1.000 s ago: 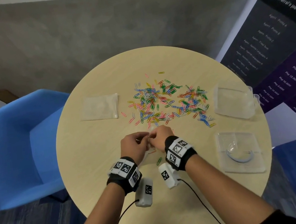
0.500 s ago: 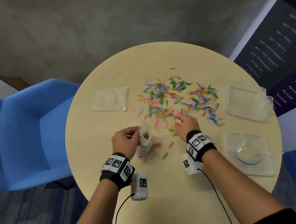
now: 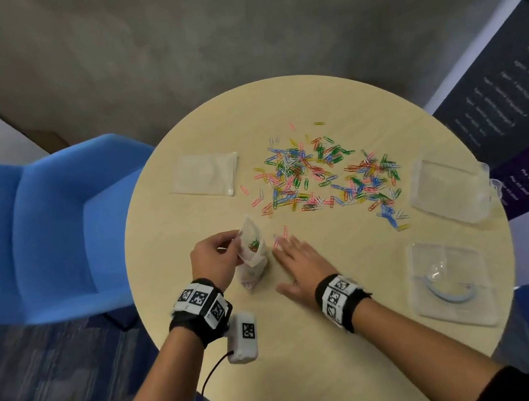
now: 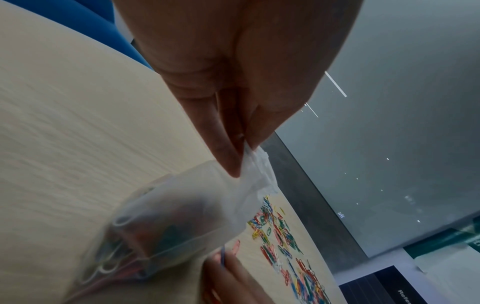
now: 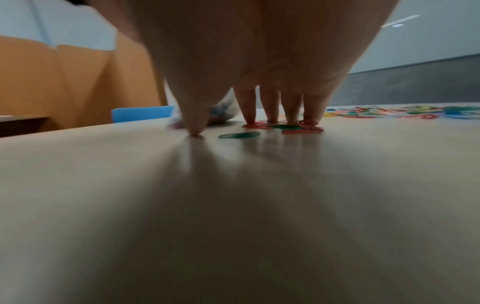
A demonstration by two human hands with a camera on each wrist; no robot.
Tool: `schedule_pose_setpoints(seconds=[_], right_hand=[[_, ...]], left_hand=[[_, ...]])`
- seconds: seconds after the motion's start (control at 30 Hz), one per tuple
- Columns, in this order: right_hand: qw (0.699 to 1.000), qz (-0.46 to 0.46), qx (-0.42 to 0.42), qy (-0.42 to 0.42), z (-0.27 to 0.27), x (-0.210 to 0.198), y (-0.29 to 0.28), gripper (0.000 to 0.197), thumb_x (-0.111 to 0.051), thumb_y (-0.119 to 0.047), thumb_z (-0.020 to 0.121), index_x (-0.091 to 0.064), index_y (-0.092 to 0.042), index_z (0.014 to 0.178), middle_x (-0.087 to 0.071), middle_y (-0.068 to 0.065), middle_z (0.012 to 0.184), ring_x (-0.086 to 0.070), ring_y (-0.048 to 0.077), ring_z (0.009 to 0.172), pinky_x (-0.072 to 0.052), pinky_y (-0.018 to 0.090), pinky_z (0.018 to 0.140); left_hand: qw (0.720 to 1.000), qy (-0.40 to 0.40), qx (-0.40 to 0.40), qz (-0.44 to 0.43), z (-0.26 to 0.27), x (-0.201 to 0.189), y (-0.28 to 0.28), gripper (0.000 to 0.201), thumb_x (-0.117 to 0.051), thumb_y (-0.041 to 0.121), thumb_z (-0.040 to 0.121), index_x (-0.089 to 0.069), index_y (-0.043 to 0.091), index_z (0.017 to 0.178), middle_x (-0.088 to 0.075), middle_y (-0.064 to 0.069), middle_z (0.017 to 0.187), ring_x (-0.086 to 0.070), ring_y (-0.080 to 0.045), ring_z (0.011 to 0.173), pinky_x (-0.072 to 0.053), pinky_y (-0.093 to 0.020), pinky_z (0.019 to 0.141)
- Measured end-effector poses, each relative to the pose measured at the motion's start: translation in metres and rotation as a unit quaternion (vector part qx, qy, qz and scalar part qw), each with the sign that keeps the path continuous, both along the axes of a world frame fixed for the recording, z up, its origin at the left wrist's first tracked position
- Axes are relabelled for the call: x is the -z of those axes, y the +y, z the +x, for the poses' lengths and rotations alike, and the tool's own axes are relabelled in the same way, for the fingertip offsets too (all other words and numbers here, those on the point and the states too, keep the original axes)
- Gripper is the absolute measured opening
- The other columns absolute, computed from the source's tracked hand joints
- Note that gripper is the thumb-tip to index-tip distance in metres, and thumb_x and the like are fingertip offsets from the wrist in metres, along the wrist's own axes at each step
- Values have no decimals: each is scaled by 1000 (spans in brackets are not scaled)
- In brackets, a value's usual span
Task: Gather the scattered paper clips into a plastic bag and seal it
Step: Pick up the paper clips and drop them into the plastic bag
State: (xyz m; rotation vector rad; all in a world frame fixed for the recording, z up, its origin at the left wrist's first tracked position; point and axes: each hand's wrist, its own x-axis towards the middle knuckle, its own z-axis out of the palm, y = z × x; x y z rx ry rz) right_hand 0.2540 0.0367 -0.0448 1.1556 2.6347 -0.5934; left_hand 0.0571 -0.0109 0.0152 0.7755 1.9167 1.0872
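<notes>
Few clips (image 5: 284,125) under right fingertips (image 5: 292,117), bag (image 3: 253,254) left-pinched

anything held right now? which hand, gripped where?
Left hand pinches the bag at its top edge. Right hand holds nothing, fingers flat on loose clips.

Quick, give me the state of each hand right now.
Left hand: pinching the rim of the plastic bag, holding it open.
Right hand: open, fingers flat on the table, pressing a few paper clips.
</notes>
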Motion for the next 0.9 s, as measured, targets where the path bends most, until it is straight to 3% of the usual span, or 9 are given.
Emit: schedule_pose_setpoints(seconds=[0.07, 0.13, 0.2, 0.3, 0.37, 0.47, 0.63, 0.77, 0.9], right_hand=[[1000, 3, -11, 28, 12, 3, -12, 69, -56, -40, 91, -29, -14, 149, -17, 7, 160, -19, 28, 146, -16, 35, 119], [997, 19, -16, 78, 23, 4, -16, 55, -70, -25, 81, -54, -8, 131, -46, 15, 144, -46, 33, 131, -34, 38, 111], [993, 38, 25, 107, 36, 2, -13, 51, -79, -28, 69, -64, -11, 115, -59, 13, 125, -59, 32, 114, -48, 42, 101], [977, 8, 198, 81, 53, -13, -11, 84, -78, -56, 64, -46, -22, 135, -42, 3, 131, -47, 21, 118, -46, 36, 101], [951, -56, 298, 63, 56, -13, -13, 114, -81, -61, 56, -27, -19, 147, -31, 4, 136, -43, 20, 124, -41, 33, 107], [948, -83, 305, 46, 38, -10, -18, 126, -84, -59, 54, -16, -16, 152, -27, 3, 136, -41, 20, 128, -36, 30, 111], [950, -58, 295, 86, 16, -4, -12, 94, -80, -46, 70, -36, -13, 146, -35, 4, 126, -46, 20, 118, -39, 30, 108], [941, -32, 289, 175, 18, 4, -11, 47, -73, -27, 83, -62, -15, 127, -43, -1, 110, -49, 11, 95, -42, 20, 99], [952, 13, 249, 177, 18, 2, 3, 23, -66, -17, 88, -73, -9, 109, -57, 3, 101, -56, 13, 86, -41, 13, 86]], left_hand=[[1000, 3, 0, -4, 1, 1, 0, 15, -65, 10, 90, -76, 13, 101, -74, -3, 76, -73, -14, 65, -62, -31, 72], [1000, 6, 2, -6, 2, 2, 0, 16, -65, 10, 90, -76, 13, 102, -74, -4, 80, -74, -16, 68, -62, -31, 73], [1000, 4, 2, -4, 3, 3, -1, 17, -65, 9, 90, -76, 12, 102, -74, -6, 81, -74, -17, 70, -62, -31, 73], [1000, 0, -2, -4, 2, 2, -2, 17, -64, 8, 91, -76, 13, 101, -74, -4, 79, -73, -14, 67, -62, -29, 70], [1000, 2, -5, -6, 0, 2, -3, 16, -64, 8, 91, -76, 15, 99, -74, -3, 78, -73, -11, 64, -62, -30, 71], [1000, -1, -9, -9, 0, 4, -3, 16, -64, 8, 91, -76, 13, 101, -74, -3, 79, -72, -10, 63, -62, -31, 73], [1000, -2, -7, -8, 1, 6, -3, 16, -65, 9, 91, -77, 15, 99, -74, -5, 80, -73, -12, 64, -62, -36, 75], [1000, 0, -6, -7, -1, 7, -3, 15, -66, 10, 90, -76, 21, 95, -75, -7, 82, -74, -18, 70, -62, -38, 76], [1000, 0, 4, -7, -2, 7, -1, 15, -66, 11, 90, -77, 20, 96, -75, -6, 83, -74, -17, 70, -62, -38, 76]])
